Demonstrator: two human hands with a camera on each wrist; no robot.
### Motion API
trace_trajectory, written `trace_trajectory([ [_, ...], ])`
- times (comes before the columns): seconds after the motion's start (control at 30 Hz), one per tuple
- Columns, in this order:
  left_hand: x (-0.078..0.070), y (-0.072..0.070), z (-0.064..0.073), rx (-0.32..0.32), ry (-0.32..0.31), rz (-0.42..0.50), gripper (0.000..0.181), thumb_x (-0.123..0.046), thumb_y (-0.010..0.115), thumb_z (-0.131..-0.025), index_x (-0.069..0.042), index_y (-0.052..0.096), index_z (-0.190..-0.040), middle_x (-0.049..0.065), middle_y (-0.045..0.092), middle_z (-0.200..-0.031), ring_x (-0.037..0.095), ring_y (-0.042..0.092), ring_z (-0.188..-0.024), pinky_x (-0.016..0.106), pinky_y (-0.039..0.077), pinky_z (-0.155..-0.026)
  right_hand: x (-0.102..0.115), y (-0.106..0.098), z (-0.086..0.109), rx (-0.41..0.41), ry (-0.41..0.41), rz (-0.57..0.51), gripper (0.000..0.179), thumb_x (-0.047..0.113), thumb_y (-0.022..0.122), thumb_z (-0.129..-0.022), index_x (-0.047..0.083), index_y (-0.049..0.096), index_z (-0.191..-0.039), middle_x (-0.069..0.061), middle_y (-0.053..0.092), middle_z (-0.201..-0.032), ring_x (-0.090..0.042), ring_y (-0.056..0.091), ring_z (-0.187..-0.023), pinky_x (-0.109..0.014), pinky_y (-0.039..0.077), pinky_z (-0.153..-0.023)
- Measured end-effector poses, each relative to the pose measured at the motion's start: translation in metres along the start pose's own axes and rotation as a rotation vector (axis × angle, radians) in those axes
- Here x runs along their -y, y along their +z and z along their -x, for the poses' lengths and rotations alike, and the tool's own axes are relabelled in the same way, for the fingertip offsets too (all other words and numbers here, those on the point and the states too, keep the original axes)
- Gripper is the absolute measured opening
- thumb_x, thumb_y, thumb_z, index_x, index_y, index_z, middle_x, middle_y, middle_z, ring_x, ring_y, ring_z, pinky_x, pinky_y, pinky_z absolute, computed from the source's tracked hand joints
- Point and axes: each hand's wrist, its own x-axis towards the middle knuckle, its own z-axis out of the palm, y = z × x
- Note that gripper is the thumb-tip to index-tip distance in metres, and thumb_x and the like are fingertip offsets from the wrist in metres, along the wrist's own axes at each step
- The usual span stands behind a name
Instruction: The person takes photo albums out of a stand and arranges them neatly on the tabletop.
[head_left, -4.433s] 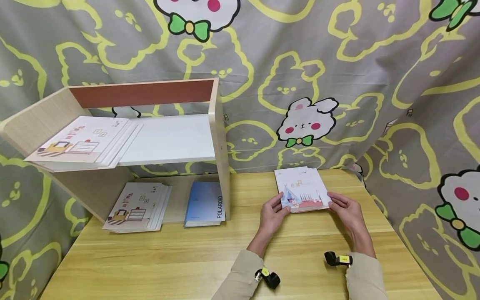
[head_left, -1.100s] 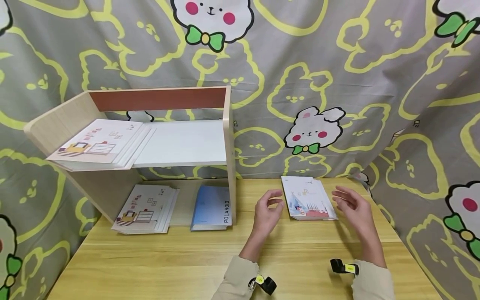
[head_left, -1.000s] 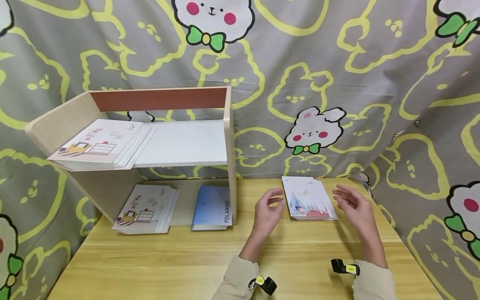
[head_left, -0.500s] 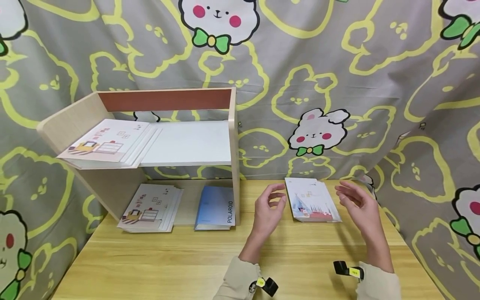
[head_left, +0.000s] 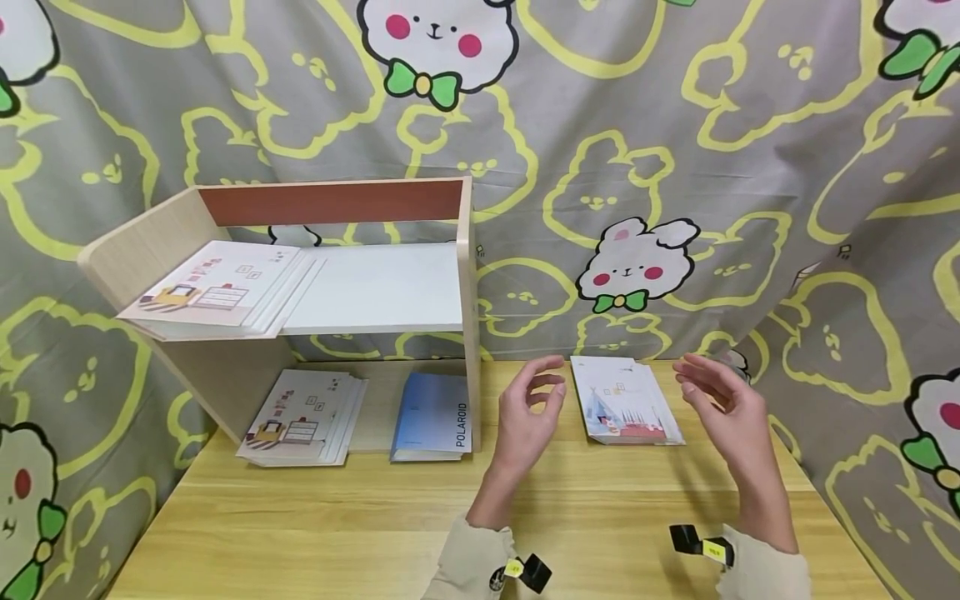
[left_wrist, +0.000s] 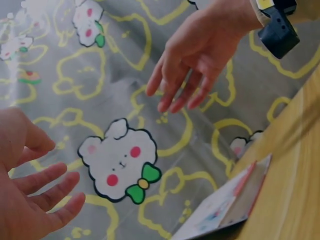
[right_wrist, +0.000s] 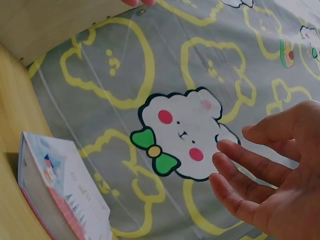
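A small stack of picture books (head_left: 621,404), the top cover showing a tent and a red floor, lies flat on the wooden table's right side. My left hand (head_left: 525,421) hovers to the left of it with fingers loosely bent and nothing in them. On the other side, my right hand (head_left: 731,417) is held in the air, relaxed, palm facing inward. Both hands are apart from the books. The right wrist view shows the thick page block of the stack (right_wrist: 65,195) below and left of the right hand (right_wrist: 275,175).
To the left stands a two-level wooden shelf (head_left: 467,275). White picture books (head_left: 217,283) lie fanned on its upper board, with more books (head_left: 303,417) below. A blue book marked POLAROID (head_left: 431,417) lies in the lower right corner. A patterned curtain (head_left: 525,167) hangs behind.
Earlier both hands held the stack's lower sides; they have let go and drawn apart. Over the last second they have risen slightly, while the stack stays on the table. The head view has shifted a little.
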Motion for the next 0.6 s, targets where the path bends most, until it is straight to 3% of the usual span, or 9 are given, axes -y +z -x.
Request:
trace_trajectory([
  [0.27, -0.013, -0.007, 0.000, -0.029, 0.063, 0.005, 0.034, 0.003, 0.065, -0.097, -0.006, 0.065, -0.130, 0.010, 0.067, -0.128, 0.030, 0.068, -0.110, 0.041, 0.059, -0.089, 0.013, 0.003, 0.001, -0.006, -0.029, -0.017, 0.040, 0.006, 0.064, -0.101, 0.004, 0.060, -0.141, -0.009, 0.070, -0.126, -0.003, 0.066, -0.109, -0.010, 0.051, -0.088],
  [0.6, -0.027, -0.014, 0.001, 0.016, 0.112, 0.014, 0.035, 0.004, 0.063, -0.097, -0.004, 0.063, -0.132, 0.009, 0.065, -0.130, 0.034, 0.067, -0.111, 0.043, 0.059, -0.091, 0.032, 0.008, 0.002, 0.000, -0.046, -0.057, 0.042, 0.004, 0.064, -0.100, 0.004, 0.059, -0.142, -0.011, 0.069, -0.127, -0.009, 0.066, -0.111, -0.011, 0.051, -0.089],
])
